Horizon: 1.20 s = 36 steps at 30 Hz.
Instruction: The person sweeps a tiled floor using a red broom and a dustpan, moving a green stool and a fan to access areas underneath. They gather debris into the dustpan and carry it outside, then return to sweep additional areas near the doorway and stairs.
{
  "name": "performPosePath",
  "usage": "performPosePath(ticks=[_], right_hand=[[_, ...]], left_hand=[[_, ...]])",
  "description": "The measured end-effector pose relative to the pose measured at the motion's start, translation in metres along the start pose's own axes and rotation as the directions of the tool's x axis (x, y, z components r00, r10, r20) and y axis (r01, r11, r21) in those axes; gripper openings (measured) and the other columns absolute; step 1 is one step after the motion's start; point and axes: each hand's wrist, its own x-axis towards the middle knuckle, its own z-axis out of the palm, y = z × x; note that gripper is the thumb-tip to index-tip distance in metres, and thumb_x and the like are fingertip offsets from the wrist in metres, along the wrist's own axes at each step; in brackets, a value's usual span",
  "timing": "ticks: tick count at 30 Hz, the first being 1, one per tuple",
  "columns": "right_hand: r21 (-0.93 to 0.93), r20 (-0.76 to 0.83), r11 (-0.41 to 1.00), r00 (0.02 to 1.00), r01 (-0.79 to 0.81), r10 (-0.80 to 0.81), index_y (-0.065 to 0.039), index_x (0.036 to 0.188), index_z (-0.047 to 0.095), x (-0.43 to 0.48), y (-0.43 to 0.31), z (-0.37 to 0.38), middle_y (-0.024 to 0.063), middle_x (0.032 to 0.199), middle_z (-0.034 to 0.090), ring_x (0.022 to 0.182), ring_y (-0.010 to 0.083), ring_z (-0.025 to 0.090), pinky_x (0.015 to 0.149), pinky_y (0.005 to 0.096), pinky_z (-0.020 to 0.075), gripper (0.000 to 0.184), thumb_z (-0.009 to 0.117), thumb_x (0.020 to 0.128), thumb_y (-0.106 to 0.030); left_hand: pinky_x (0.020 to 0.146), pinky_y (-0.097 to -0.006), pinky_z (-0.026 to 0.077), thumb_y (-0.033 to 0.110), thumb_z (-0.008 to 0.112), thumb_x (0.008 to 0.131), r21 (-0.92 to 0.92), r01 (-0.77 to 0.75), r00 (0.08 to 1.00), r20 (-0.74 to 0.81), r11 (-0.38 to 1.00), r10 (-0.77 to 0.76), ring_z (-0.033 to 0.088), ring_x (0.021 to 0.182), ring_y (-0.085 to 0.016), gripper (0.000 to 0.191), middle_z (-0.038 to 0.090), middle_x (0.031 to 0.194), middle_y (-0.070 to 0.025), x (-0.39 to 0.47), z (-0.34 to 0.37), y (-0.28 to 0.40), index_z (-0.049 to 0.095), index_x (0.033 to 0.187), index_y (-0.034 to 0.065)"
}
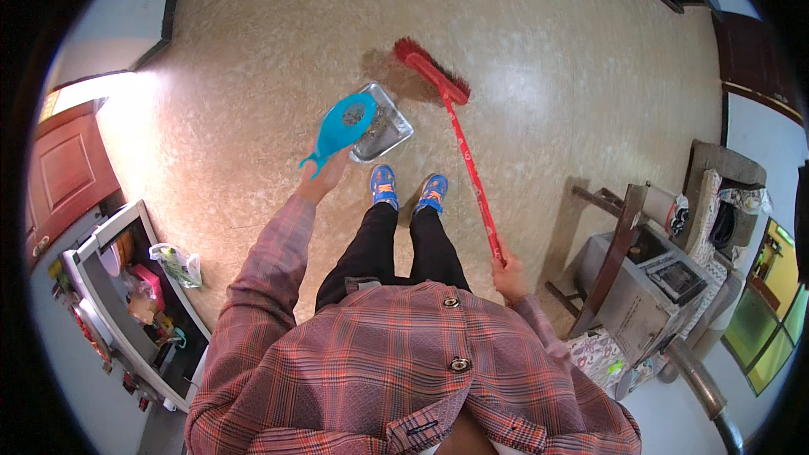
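My left hand [323,178] grips the blue plastic handle [337,133] of a dustpan, mostly from beneath, so my fingers are partly hidden. The dustpan's metal pan [393,133] shows past the handle, just ahead of my shoes, with dark bits of debris in it. Whether the pan touches the floor I cannot tell. In my right hand [510,277] is the upper end of a red broom's stick [471,174], at my right side. The broom head [436,74], with red and dark bristles, is out in front, beyond the pan and to its right.
Tan patterned flooring [284,44] spreads ahead. On the right stand a metal stove [638,272] with a pipe [695,379] and a dark wooden stool [610,259]. To the left are a white-framed cabinet [142,303], a plastic bag [179,264] and a reddish-brown door [69,170].
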Motion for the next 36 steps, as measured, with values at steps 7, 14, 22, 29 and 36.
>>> performPosePath(ticks=[7, 14, 22, 29, 36], right_hand=[[-0.248, -0.186, 0.96, 0.966, 0.133, -0.182, -0.013, 0.134, 0.045, 0.035, -0.009, -0.023, 0.0248, 0.082, 0.063, 0.074, 0.0394, 0.063, 0.067, 0.0441, 0.049, 0.051, 0.054, 0.085, -0.008], [-0.153, -0.081, 0.988, 0.997, 0.003, -0.016, -0.015, 0.131, 0.048, 0.058, 0.008, 0.037, 0.0276, 0.094, 0.061, 0.087, 0.0441, 0.061, 0.072, 0.0463, 0.049, 0.046, 0.052, 0.086, -0.015], [0.54, 0.435, 0.749, 0.889, -0.385, 0.143, -0.022, 0.138, 0.042, -0.031, -0.02, 0.026, 0.0, 0.063, 0.049, 0.05, 0.0096, 0.047, 0.043, 0.0241, 0.038, 0.052, 0.054, 0.09, -0.01], [0.297, -0.013, 0.946, 0.99, -0.128, 0.138, -0.011, 0.136, 0.045, -0.053, 0.034, -0.012, 0.0038, 0.08, 0.061, 0.066, 0.0147, 0.057, 0.058, 0.0285, 0.0455, 0.049, 0.055, 0.088, -0.006], [-0.143, -0.237, 0.982, 0.968, -0.123, 0.087, -0.013, 0.129, 0.05, 0.052, 0.072, -0.02, 0.0255, 0.083, 0.062, 0.073, 0.0387, 0.063, 0.065, 0.0476, 0.049, 0.044, 0.054, 0.084, -0.016]], left_hand=[[0.058, -0.0252, 0.038, 0.03, 0.049, 0.096, 0.167, -0.076, 0.977, 0.211, 0.983, 0.039, 0.044, 0.065, -0.008, 0.03, 0.046, 0.069, 0.0019, 0.046, 0.014, -0.009, 0.048, 0.078, 0.0057], [0.054, -0.0266, 0.037, 0.032, 0.054, 0.093, 0.277, -0.09, 0.985, 0.166, 0.957, 0.044, 0.046, 0.058, -0.008, 0.034, 0.05, 0.062, 0.0021, 0.071, 0.049, 0.005, 0.052, 0.07, 0.0065], [0.053, -0.0269, 0.038, 0.032, 0.057, 0.091, 0.203, -0.025, 0.992, 0.13, 0.979, -0.001, 0.048, 0.057, -0.008, 0.034, 0.052, 0.061, 0.002, 0.07, 0.055, 0.02, 0.054, 0.069, 0.0065], [0.059, -0.0274, 0.044, 0.027, 0.065, 0.087, 0.18, 0.045, 0.987, 0.144, 0.983, -0.071, 0.056, 0.065, -0.01, 0.023, 0.058, 0.07, 0.0004, 0.079, 0.048, -0.002, 0.059, 0.078, 0.0067], [0.054, -0.0249, 0.037, 0.034, 0.052, 0.094, 0.367, -0.071, 0.98, 0.2, 0.928, -0.004, 0.046, 0.059, -0.007, 0.035, 0.05, 0.064, 0.0028, 0.08, 0.045, 0.002, 0.05, 0.069, 0.0093]])
